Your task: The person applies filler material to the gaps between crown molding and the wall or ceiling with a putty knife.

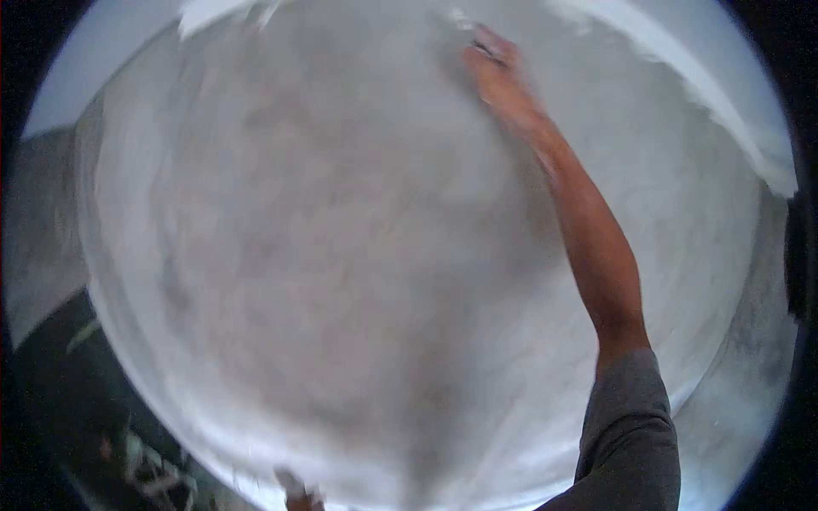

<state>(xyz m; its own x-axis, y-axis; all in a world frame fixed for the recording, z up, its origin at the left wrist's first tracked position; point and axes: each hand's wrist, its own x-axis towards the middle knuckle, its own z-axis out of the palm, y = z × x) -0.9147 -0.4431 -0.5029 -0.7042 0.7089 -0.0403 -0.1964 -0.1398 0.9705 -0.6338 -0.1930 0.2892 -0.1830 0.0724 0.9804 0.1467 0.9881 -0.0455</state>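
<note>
My right hand (503,77) reaches up to the top of a grey wall (341,213), its fingers closed round a small tool that looks like a putty knife (461,20). White stuff shows at the tool's end, against or very close to the wall; motion blurs it. At the bottom edge only a bit of my left hand (305,502) shows, blurred. A greyish piece (288,480) sticks up from it, and I cannot make out its kind.
White ragged coating (665,51) borders the grey wall at the upper right, with more white coating (209,13) at the upper left. A dark area (77,383) with blurred objects lies at the lower left. Something black (797,255) stands at the right edge.
</note>
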